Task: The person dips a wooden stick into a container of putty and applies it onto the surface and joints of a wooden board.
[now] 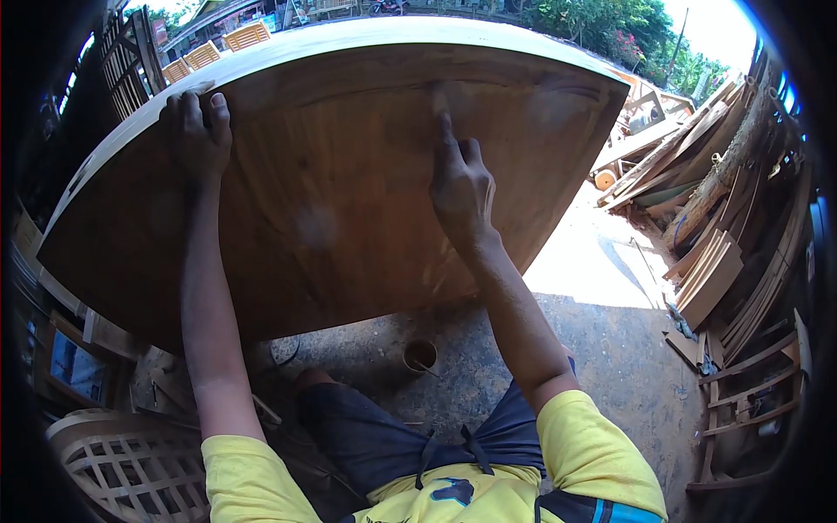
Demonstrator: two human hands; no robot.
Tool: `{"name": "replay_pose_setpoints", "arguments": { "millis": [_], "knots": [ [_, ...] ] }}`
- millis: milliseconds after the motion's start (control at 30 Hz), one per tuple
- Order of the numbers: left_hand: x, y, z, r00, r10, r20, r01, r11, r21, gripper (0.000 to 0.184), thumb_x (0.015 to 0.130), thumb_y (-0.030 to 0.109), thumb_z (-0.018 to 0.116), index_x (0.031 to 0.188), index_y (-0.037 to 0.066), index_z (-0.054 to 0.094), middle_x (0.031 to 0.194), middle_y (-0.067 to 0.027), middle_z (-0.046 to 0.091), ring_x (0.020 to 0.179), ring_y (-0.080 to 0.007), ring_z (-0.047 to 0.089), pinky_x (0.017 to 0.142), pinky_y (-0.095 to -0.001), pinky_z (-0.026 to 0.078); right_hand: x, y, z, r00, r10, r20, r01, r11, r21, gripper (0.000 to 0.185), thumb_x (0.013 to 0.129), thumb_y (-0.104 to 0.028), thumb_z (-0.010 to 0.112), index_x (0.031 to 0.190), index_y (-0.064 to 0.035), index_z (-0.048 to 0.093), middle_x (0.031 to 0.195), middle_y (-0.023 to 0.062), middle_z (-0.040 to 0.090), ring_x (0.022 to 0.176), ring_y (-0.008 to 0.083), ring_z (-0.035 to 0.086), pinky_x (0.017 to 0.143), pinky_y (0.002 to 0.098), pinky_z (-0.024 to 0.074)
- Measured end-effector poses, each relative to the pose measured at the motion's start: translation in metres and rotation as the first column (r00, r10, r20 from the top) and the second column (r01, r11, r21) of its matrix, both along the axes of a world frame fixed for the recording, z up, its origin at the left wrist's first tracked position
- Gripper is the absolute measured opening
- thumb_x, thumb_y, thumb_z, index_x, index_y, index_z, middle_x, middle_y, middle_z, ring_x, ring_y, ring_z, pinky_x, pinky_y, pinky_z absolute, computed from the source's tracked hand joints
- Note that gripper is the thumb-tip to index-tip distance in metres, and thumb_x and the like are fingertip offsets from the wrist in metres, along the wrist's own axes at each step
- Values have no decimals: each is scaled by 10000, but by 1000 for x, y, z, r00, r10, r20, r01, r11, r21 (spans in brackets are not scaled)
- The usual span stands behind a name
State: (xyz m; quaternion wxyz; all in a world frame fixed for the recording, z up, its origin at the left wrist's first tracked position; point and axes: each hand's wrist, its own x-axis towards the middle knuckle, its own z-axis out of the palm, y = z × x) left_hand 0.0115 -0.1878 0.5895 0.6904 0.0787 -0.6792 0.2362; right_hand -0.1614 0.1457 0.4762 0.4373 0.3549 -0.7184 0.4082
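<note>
Wooden panel [349, 209], broad and brown-grained, fills the upper middle of the view, its face toward the person, above the near part of the concrete floor [623, 375]. Left hand [200, 135] at the panel's top edge, toward its left corner: fingers bent over the rim, thumb up by the edge, a grasp on the panel itself. Right hand [462, 179] right of the panel's middle, just below the top edge: index finger straight, tip against the face near a dark curved streak, other fingers curled in; cannot tell whether anything sits inside them. Pale smudge on the face, between the two forearms. On the floor below the panel's lower edge, a small round container [420, 356] with a thin stick leaning out. Toward the floor's right edge, stacked boards [708, 275] and a rough log [711, 196], sunlit concrete beside them. At lower left, a lattice-work wooden piece [131, 471]. Beyond the top edge, slatted wooden pieces [247, 36] outdoors.
</note>
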Motion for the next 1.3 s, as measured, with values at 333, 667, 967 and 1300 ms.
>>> {"name": "replay_pose_setpoints", "arguments": {
  "millis": [333,667,967,1300],
  "knots": [
    [0,0,4,1000,-24,8,24,1000,-5,306,1031,379,604,1073,106,736,1029,-121,683,963,-342,647,865,-473,511,11,-13,-3,999,45,19,-45,999,-10,530,995,-60,648,1512,-168,613,936,170,684,725,388,697,645,499,580],
    [1,-6,1,1000,10,18,-10,1000,-8,324,1038,388,593,1073,95,728,1025,-134,679,971,-364,647,860,-486,512,11,24,32,992,-4,-129,28,982,185,590,923,-28,670,1470,-247,667,958,73,667,764,294,706,647,458,597],
    [4,5,4,998,-45,42,46,998,-31,267,1056,280,586,1145,77,735,1058,-156,687,1019,-376,660,904,-484,511,-50,86,69,926,-34,-376,213,870,445,597,877,-1,702,1424,-240,712,1019,67,690,902,254,722,792,412,649],
    [-1,-2,2,999,-36,40,36,999,-3,337,1050,368,580,1105,62,709,1071,-175,685,1026,-393,644,908,-516,505,-48,111,69,978,-80,-191,163,869,468,605,892,-28,696,1461,-234,680,980,78,658,887,264,719,769,419,650]
  ]
}}
